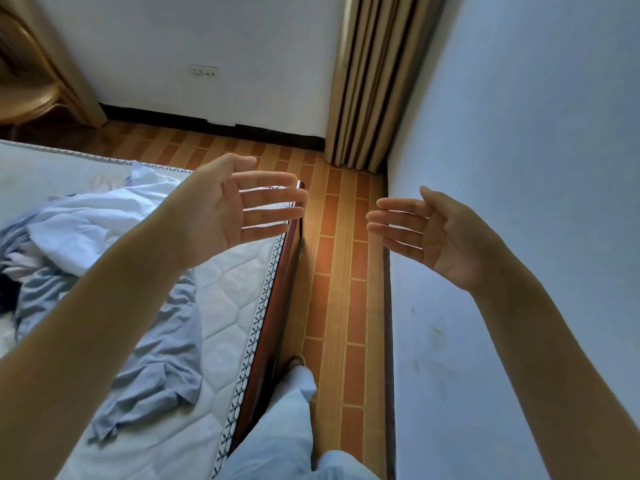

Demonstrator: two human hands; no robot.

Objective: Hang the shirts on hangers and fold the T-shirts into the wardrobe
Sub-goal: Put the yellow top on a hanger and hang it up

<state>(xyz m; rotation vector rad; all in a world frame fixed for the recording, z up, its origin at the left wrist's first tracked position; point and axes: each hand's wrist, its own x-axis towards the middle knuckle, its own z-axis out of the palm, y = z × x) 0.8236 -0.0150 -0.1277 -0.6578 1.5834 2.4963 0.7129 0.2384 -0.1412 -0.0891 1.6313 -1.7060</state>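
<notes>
Bed (225,306): bare quilted mattress, carrying a heap of garments at its left side, white shirts (86,220) over grey-blue T-shirts (156,358). Left hand (221,209) and right hand (440,233): raised palms facing, fingers straight and spread, grasping nothing, apart above the floor (339,271).

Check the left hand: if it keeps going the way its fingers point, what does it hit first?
Probably the right hand. The left hand is open, fingers pointing across the floor gap beside the bed frame toward the right hand's fingertips. Nothing shows between them, though one view leaves depth unclear.
</notes>
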